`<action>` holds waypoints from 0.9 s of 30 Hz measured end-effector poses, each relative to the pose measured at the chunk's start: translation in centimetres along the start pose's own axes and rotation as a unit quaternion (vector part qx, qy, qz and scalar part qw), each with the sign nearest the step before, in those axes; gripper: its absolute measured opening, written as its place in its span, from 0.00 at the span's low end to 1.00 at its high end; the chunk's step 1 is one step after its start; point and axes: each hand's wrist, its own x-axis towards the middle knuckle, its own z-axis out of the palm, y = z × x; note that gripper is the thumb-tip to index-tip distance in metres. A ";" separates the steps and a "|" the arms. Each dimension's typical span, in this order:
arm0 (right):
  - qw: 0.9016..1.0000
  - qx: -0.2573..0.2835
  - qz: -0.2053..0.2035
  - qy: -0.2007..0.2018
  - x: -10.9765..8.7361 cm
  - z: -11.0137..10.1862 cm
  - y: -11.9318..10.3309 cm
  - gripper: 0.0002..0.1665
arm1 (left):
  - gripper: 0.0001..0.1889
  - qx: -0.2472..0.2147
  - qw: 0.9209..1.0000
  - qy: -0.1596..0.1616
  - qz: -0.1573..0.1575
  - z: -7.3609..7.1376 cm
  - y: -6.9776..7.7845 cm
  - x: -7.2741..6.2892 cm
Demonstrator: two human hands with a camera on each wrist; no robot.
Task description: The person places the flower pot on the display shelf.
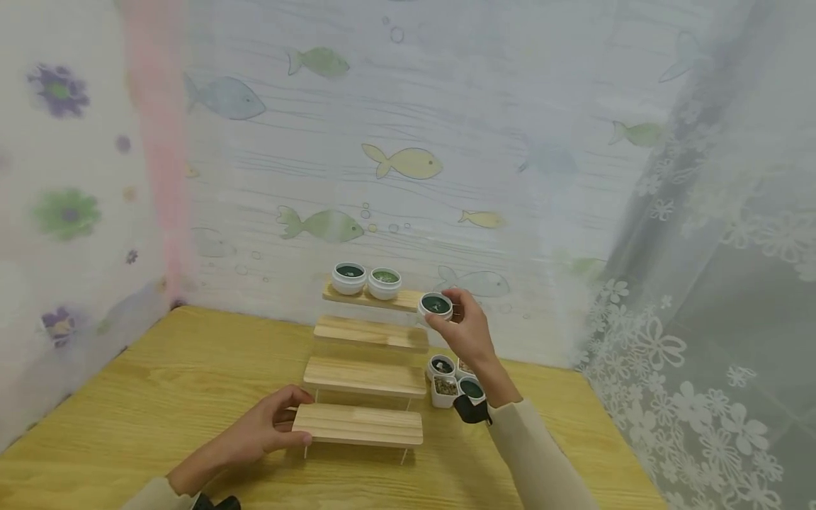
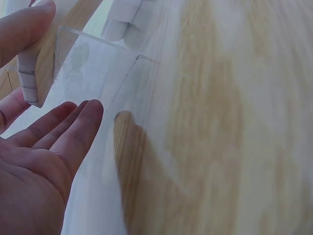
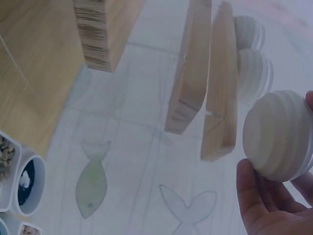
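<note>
From where I sit, the wooden stand's lowest board is nearest, its left end gripped by my left hand with the thumb at the front corner and a finger at the back, other fingers extended beside the clear support. Farther off, the round white cup, ridged outside and dark green within, sits pinched between the thumb and fingers of my right hand. It's near the top board's right end, left of which stand two similar cups.
</note>
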 end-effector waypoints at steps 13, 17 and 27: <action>1.000 0.000 -0.002 0.001 3.0 1.3 -1.0 0.30 | 0.26 -0.013 1.000 -0.001 0.003 0.0 0.0 0.1; 1.000 0.006 0.001 -0.001 4.2 1.7 -0.1 0.29 | 0.26 -0.018 1.000 -0.002 0.005 0.0 -0.2 0.0; 1.000 0.005 0.010 -0.009 5.2 2.1 0.8 0.31 | 0.26 -0.007 1.000 -0.001 -0.001 0.0 -0.1 -0.1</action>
